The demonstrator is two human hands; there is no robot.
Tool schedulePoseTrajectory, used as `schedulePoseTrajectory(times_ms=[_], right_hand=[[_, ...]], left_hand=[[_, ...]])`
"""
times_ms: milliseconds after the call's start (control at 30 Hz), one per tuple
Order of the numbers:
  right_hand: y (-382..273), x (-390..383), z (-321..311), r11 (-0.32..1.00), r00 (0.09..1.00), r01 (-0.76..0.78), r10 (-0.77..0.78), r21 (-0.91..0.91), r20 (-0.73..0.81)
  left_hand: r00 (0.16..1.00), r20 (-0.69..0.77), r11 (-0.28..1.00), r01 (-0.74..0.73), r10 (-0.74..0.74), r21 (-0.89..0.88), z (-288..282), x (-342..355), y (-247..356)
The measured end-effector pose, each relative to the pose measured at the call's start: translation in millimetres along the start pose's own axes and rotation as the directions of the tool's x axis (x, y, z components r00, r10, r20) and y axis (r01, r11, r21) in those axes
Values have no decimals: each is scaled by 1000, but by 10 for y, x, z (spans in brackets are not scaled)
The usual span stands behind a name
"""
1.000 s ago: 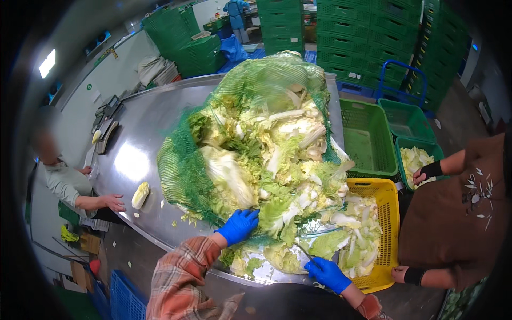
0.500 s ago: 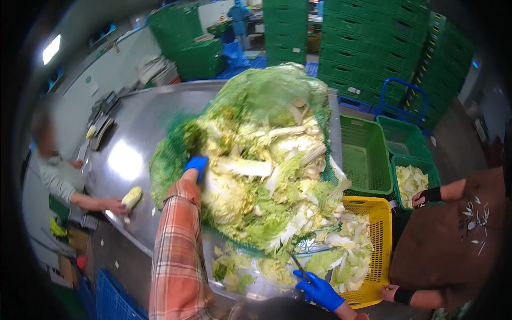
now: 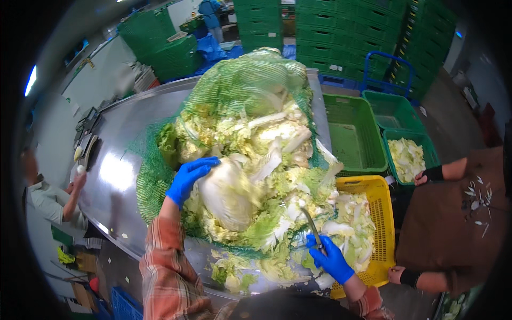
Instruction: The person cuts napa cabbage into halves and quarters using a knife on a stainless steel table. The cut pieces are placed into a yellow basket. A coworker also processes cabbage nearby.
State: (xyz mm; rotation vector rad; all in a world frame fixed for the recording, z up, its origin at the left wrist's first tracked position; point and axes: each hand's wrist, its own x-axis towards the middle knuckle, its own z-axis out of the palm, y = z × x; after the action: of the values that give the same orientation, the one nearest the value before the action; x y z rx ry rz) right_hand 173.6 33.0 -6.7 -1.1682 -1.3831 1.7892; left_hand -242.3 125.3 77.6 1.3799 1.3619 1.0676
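My left hand [image 3: 193, 178], in a blue glove, lies with its fingers stretched out along the upper left side of a Chinese cabbage [image 3: 226, 200]. The head is blurred by motion. My right hand [image 3: 330, 258], also gloved in blue, is closed round a knife [image 3: 312, 224] with a thin, slightly curved blade pointing up and away over the leaves. Around the cabbage lies a big heap of cabbages and loose leaves [image 3: 261, 128], partly wrapped in a green mesh sack [image 3: 240, 80].
The heap rests on a metal table [image 3: 133, 122]. A yellow crate [image 3: 383, 213] holding leaf scraps stands at my right, with a green crate [image 3: 352, 133] behind it. One person [image 3: 453, 234] stands at the right. Another person [image 3: 53, 197] holds something white across the table.
My left hand has moved from the mesh at the heap's left side onto the cabbage, which has turned. My right hand has raised the knife. The person at left has lifted a cabbage piece.
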Motion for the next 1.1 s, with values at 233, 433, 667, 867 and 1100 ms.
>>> schedulePoseTrajectory(times_ms=[233, 433, 667, 867, 1100], right_hand=[[-270, 271, -184, 949, 983, 88, -33, 303, -183], [250, -334, -666, 908, 920, 16, 150, 418, -363], [99, -168, -232, 995, 944, 30, 3, 97, -329], [89, -518, 53, 977, 994, -103, 108, -186, 19], [101, -572, 49, 989, 996, -63, 54, -137, -69]], left_hand=[[915, 398, 931, -78, -75, 356, 1394, -387, -302], [755, 624, 623, -591, 202, 512, 2328, -812, -95], [973, 186, 663, -230, 139, 712, 2032, -1503, -291], [987, 143, 852, -13, -74, 523, 1920, -2497, -447], [991, -96, 861, -35, 96, 507, 2214, -2598, -999]])
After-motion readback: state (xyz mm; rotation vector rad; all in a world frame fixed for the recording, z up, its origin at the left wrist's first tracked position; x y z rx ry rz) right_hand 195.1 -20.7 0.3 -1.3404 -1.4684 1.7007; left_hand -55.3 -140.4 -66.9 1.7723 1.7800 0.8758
